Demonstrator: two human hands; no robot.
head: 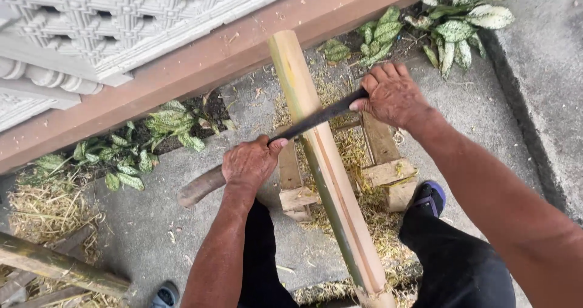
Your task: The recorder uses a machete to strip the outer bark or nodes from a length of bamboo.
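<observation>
Concrete ground lies below the bamboo pole (328, 168); your left hand (249, 162) and right hand (392, 95) flank it, fingers clenched around the blade (316, 118).

A carved white lattice panel (91, 22) is seen at the upper left above a reddish-brown beam (200, 65). Spotted green-and-white plants (464, 16) are rooted along the beam's foot. Dry shavings (42, 208) are scattered over the concrete floor (139, 223), and a second bamboo length (54, 265) is laid at the lower left.
</observation>
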